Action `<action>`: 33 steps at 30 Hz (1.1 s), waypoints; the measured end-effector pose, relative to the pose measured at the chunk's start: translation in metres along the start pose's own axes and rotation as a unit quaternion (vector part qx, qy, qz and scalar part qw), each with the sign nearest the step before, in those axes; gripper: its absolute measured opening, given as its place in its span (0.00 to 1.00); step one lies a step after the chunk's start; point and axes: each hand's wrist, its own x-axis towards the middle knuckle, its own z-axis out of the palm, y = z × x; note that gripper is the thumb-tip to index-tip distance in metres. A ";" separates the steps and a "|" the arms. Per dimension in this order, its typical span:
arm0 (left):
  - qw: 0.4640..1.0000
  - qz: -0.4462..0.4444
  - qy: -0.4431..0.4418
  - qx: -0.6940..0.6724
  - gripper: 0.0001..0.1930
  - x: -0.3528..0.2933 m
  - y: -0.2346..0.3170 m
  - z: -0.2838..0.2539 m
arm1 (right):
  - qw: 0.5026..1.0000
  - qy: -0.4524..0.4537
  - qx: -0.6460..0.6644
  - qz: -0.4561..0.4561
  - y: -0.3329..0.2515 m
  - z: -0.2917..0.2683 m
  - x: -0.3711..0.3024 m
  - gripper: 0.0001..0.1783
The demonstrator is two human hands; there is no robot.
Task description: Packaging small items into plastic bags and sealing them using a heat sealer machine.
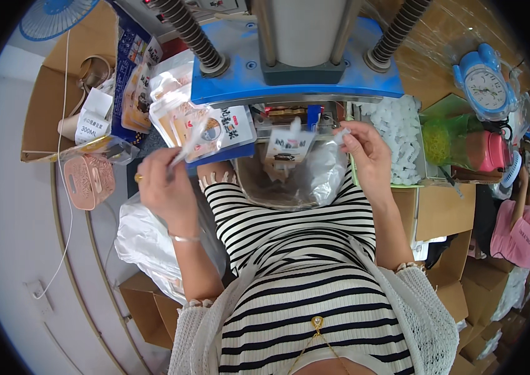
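My left hand (168, 187), smeared by motion, pinches the edge of a thin, partly clear plastic pouch (197, 136) beside a stack of printed pouches (240, 125). My right hand (370, 156) is closed, thumb against forefinger, on a small white plastic piece (341, 134). That piece resembles the many white plastic spouts (396, 134) heaped in a green-rimmed tray (407, 185) just to its right. Between my hands, a bin lined with a clear bag (327, 181) sits by my lap. A printed spouted pouch (288, 149) shows at its far side.
A blue press (296, 90) with coil springs stands straight ahead, above the work area. A cardboard box (40, 125) and a pink basket (89, 181) are at left. A blue clock (485, 87) and pink jar (486, 151) stand at right, with another person (518, 231) beyond.
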 end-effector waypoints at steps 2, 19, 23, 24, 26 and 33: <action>0.999 0.037 0.016 0.005 0.11 -0.008 -0.014 0.021 | 1.000 -0.007 -0.004 0.028 0.002 -0.002 0.000 0.13; 0.983 0.070 -0.170 0.016 0.27 -0.103 -0.012 0.080 | 0.993 -0.056 0.036 0.096 0.016 0.005 -0.007 0.12; 0.983 -0.031 -0.172 -0.062 0.16 -0.081 -0.005 0.066 | 0.992 -0.041 0.051 0.111 0.019 0.007 -0.008 0.12; 0.981 -0.028 -0.175 -0.081 0.11 -0.066 0.007 0.057 | 0.991 -0.029 0.063 0.116 0.020 0.008 -0.008 0.12; 0.967 -0.045 -0.196 -0.154 0.08 -0.044 0.038 0.038 | 0.996 -0.017 0.055 0.067 0.011 0.018 -0.005 0.12; 0.839 -0.240 -0.351 -0.340 0.11 -0.079 0.057 0.070 | 0.970 -0.101 -0.192 -0.110 -0.003 0.032 0.024 0.14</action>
